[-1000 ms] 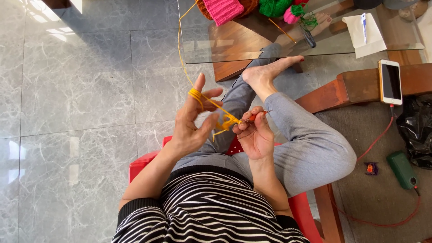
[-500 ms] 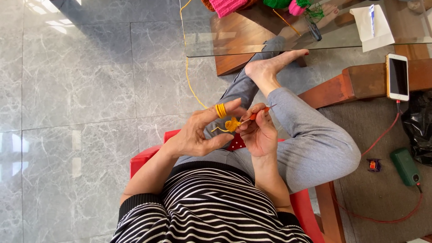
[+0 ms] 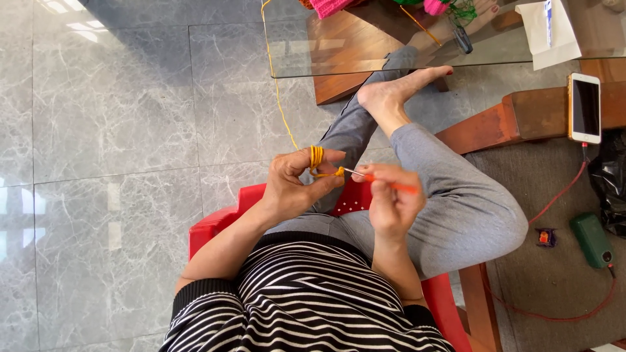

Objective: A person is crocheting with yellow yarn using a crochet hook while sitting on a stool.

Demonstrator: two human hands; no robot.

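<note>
Head view: left hand (image 3: 295, 186) pinches yarn (image 3: 316, 158) looped round finger; right hand (image 3: 390, 203) closed on hook (image 3: 381, 180), tip hidden in stitch; yarn source cut off above.

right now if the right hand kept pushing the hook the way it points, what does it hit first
The right hand aims the crochet hook leftward, so it would probably first meet the yellow yarn looped on the left hand; depth is unclear.

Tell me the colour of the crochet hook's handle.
Orange; the crochet hook in the right hand shows best in the head view.
</note>
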